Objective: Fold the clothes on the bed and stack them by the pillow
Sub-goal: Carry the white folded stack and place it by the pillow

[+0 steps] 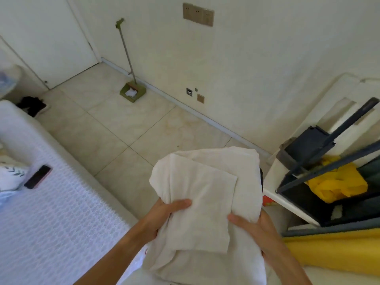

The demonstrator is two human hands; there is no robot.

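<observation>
Both hands, left hand (164,210) and right hand (249,225), grip the white garment (205,192) by its sides. Soft, light, floppy; best held along folded edges.

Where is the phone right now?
In the head view the phone lies at the left on the white bed cover, near the bed's floor-side edge, beside a leaf-print cloth and away from both hands.

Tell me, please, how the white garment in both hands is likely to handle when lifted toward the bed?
Probably floppy: the white garment droops over the left hand and right hand. Likely light, since each thumb grip holds it. Its loose folds may slip open without support.
</observation>
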